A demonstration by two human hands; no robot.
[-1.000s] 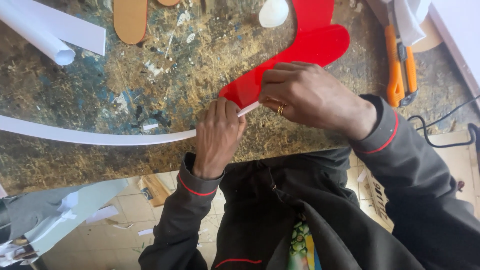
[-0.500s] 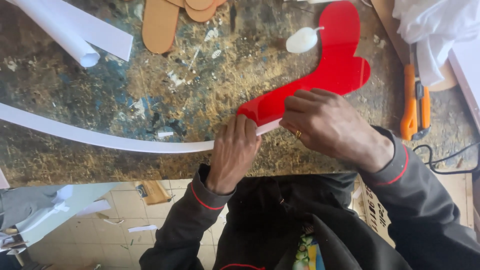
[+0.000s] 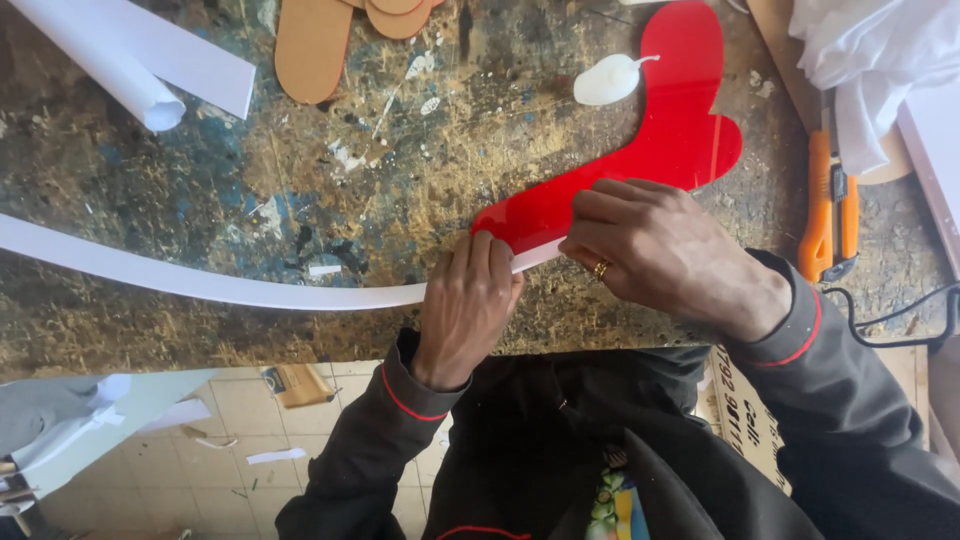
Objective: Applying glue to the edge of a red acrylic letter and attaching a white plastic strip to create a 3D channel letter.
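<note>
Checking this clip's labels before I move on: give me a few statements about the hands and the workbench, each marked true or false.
1. The left hand presses a white strip against the edge of the red sheet. True.
2. The right hand holds the orange utility knife. False: the knife lies on the bench, apart from the hand, which rests on the red sheet.
3. A ring shows on the right hand. True.
4. The rolled white paper lies on the red sheet. False: it lies at the bench's far left corner.
</note>
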